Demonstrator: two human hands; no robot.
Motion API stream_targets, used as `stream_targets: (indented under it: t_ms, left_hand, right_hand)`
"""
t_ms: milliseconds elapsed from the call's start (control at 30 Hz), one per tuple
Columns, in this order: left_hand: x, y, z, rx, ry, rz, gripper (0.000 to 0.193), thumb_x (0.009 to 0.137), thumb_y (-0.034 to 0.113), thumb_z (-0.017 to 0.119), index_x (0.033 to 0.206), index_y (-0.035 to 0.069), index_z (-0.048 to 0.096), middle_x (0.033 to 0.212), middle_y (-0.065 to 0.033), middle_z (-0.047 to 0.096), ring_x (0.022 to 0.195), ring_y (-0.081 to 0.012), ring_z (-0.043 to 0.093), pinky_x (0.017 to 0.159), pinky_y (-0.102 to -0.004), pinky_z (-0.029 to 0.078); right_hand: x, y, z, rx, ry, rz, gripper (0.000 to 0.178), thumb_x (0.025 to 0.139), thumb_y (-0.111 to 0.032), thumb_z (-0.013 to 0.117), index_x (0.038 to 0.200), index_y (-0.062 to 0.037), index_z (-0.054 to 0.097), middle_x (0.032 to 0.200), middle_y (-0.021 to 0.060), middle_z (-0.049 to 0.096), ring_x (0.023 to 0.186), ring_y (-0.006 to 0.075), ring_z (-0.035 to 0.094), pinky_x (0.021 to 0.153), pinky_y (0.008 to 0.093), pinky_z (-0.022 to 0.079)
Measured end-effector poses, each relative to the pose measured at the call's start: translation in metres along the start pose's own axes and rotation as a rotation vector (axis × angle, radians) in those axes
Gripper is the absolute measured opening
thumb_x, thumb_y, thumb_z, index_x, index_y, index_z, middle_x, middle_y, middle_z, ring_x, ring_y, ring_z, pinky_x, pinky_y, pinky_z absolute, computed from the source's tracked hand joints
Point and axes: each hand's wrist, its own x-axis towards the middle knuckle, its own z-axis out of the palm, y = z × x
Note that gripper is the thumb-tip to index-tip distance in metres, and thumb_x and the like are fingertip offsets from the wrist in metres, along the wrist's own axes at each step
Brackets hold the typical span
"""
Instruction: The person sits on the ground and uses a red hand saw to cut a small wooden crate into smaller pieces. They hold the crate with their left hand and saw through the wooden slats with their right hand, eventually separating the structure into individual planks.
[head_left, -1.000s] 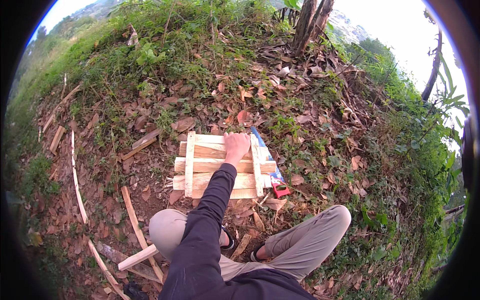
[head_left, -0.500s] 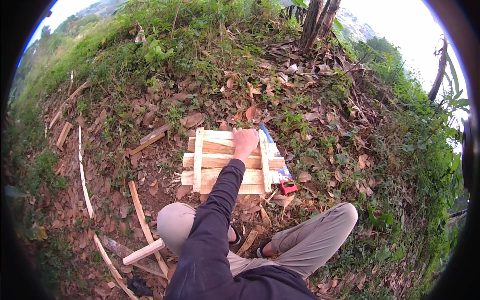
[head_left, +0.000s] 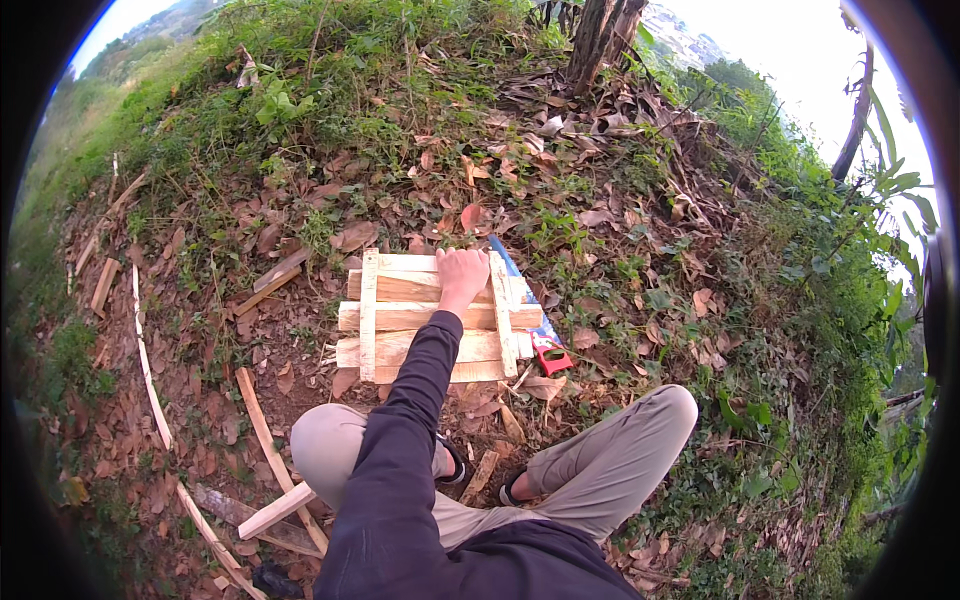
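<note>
One left hand (head_left: pixel 463 274) grasps the far edge of a pale, rectangular wooden slat panel (head_left: pixel 408 316), mid-scene over leaf-littered brown ground (head_left: pixel 215 425); right hand not visible. Judgement: hold panel level, grip clear of blue-bladed, red-handled saw (head_left: pixel 546 337) at right.

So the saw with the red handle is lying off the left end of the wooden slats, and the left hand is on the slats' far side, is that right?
Not quite: the saw lies at the right end of the slats, as the head view shows. The left hand is indeed on their far side.
</note>
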Motion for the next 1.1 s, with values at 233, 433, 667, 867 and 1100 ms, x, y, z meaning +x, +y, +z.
stream_targets:
  t_ms: [233, 433, 667, 867, 1100]
  left_hand:
    - [0.002, -0.001, 0.008, 0.014, 0.011, 0.008, 0.046, 0.098, 0.034, 0.044, 0.082, 0.007, 0.078, 0.089, -0.0161, 0.075, 0.095, -0.0314, 0.068, 0.098, -0.0484, 0.041]
    - [-0.001, 0.004, 0.0, -0.006, -0.001, 0.003, 0.045, 0.098, 0.034, 0.044, 0.084, 0.007, 0.078, 0.09, -0.0157, 0.075, 0.095, -0.0308, 0.069, 0.097, -0.0477, 0.041]
    - [-0.002, 0.003, -0.003, -0.001, 0.009, 0.0, 0.045, 0.098, 0.034, 0.044, 0.084, 0.007, 0.078, 0.09, -0.0157, 0.075, 0.094, -0.0315, 0.069, 0.095, -0.0474, 0.042]
    - [-0.003, 0.003, -0.008, -0.004, -0.012, -0.002, 0.046, 0.098, 0.033, 0.043, 0.084, 0.008, 0.078, 0.09, -0.0157, 0.075, 0.096, -0.0318, 0.068, 0.097, -0.0479, 0.041]
    - [-0.002, 0.002, -0.005, -0.012, -0.013, -0.006, 0.046, 0.098, 0.034, 0.042, 0.086, 0.008, 0.078, 0.091, -0.0162, 0.075, 0.098, -0.0317, 0.068, 0.098, -0.0485, 0.041]
  right_hand:
    - [0.002, 0.004, -0.006, -0.003, 0.024, -0.016, 0.045, 0.075, -0.05, 0.082, 0.098, -0.0143, 0.067, 0.1, 0.0126, 0.068, 0.091, 0.0361, 0.065, 0.074, 0.0545, 0.05]
    - [0.008, 0.016, -0.013, 0.002, 0.035, -0.014, 0.045, 0.075, -0.05, 0.082, 0.097, -0.014, 0.067, 0.099, 0.0122, 0.068, 0.091, 0.0352, 0.065, 0.074, 0.0537, 0.05]
    - [0.011, 0.025, -0.019, 0.026, 0.033, -0.022, 0.045, 0.076, -0.051, 0.081, 0.096, -0.0137, 0.067, 0.099, 0.0117, 0.068, 0.09, 0.0342, 0.066, 0.075, 0.0527, 0.05]
    - [0.013, 0.032, -0.023, 0.047, 0.024, -0.032, 0.044, 0.076, -0.052, 0.081, 0.095, -0.0134, 0.068, 0.099, 0.0113, 0.069, 0.09, 0.0333, 0.066, 0.075, 0.0519, 0.051]
    - [0.015, 0.042, -0.029, 0.053, 0.004, -0.043, 0.044, 0.077, -0.052, 0.08, 0.093, -0.0131, 0.068, 0.098, 0.0108, 0.069, 0.089, 0.0323, 0.066, 0.076, 0.0509, 0.051]
